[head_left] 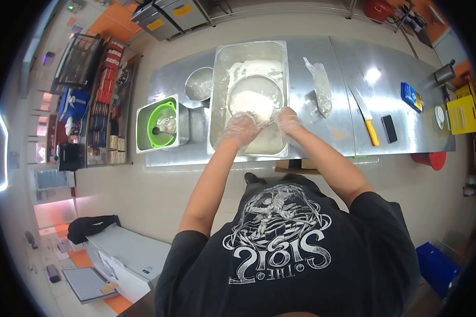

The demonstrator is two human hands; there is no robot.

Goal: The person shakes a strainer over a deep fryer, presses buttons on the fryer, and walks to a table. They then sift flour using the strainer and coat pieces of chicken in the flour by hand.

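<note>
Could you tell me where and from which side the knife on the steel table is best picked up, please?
Grip the knife by its yellow handle, which lies at the near end, toward the person; the blade points away toward the back of the table. Coming from the near edge probably keeps fingers off the blade. It lies flat, with free space on both sides, the phone to its right.

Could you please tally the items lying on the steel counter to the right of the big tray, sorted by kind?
Clear plastic bag: 1
Knife with yellow handle: 1
Black phone: 1
Blue packet: 1
Yellow crate: 1
Metal jug: 1
Small white round item: 1
Total: 7
</note>
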